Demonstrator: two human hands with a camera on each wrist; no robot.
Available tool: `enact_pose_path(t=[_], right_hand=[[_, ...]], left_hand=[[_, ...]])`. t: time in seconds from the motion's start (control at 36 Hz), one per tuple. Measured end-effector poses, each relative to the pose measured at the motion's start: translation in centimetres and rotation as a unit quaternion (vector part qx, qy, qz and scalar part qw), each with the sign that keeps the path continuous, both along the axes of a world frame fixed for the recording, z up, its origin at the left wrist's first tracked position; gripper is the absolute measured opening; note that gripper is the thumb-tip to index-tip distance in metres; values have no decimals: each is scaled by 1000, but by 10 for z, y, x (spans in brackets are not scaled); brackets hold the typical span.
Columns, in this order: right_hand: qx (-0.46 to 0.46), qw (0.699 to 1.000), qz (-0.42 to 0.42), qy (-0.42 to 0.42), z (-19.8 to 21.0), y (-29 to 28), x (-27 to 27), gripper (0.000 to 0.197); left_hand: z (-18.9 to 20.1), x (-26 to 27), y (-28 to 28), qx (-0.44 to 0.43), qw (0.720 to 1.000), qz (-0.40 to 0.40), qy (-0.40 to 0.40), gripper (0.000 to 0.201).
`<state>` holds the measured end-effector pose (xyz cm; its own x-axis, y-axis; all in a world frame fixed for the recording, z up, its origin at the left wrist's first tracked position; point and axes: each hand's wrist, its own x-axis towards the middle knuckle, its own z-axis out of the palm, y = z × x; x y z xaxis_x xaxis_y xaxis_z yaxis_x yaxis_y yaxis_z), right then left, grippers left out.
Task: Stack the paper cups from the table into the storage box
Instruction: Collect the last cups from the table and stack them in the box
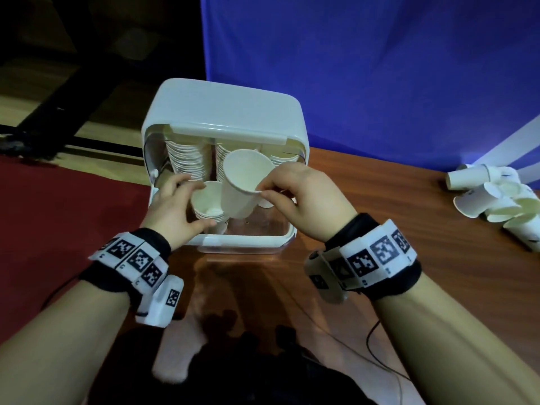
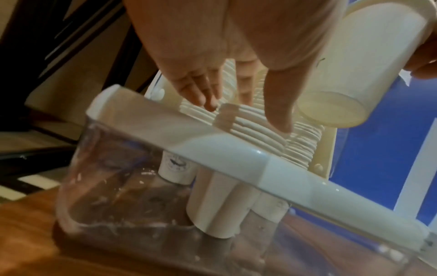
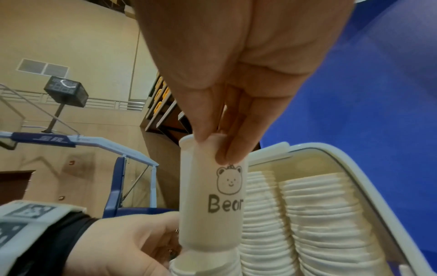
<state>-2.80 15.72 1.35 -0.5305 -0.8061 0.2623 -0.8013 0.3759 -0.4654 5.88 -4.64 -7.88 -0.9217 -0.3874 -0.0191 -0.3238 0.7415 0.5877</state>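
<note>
A white storage box (image 1: pixel 245 239) with clear walls stands open on the table, its lid (image 1: pixel 228 112) tipped back. Inside, long stacks of paper cups (image 1: pixel 187 159) lean toward the lid. My left hand (image 1: pixel 195 206) holds the top of a short cup stack (image 1: pixel 209 206) at the box's front left. My right hand (image 1: pixel 260 191) pinches the rim of a single white cup (image 1: pixel 242 185), tilted just above that stack. In the right wrist view the cup (image 3: pixel 210 205) shows a bear drawing, its base over the stack (image 3: pixel 205 261). In the left wrist view my fingers (image 2: pixel 205 99) touch the stacked rims.
A heap of loose paper cups (image 1: pixel 496 200) lies on the wooden table (image 1: pixel 380 206) at the far right. A blue backdrop (image 1: pixel 380 68) hangs behind the box. A thin cable (image 1: pixel 371 331) runs over the near table. Red floor lies to the left.
</note>
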Motion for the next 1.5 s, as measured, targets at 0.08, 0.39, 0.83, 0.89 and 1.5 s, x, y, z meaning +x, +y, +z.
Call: enact_pose_path(t=[0.08,0.39,0.83,0.89,1.5], right_hand=[[6,1000,24,16,-4,-15,0,23],[142,987,67,-18,-38,-51,-11,26],[179,980,59,-61,-58,-55,-11,34],[145,986,50,-66,-51,-37,-10,38],[153,951,-259,-69,-21,464,-93,33]], left_hand=[[-18,-8,-12,98,995,16,-22,108],[-32,-14,-9,185,982,48,3,102],[13,0,13,63,997,33,8,95],[26,3,25,30,998,28,41,87],[56,-138,424,18,969,-246,-31,46]])
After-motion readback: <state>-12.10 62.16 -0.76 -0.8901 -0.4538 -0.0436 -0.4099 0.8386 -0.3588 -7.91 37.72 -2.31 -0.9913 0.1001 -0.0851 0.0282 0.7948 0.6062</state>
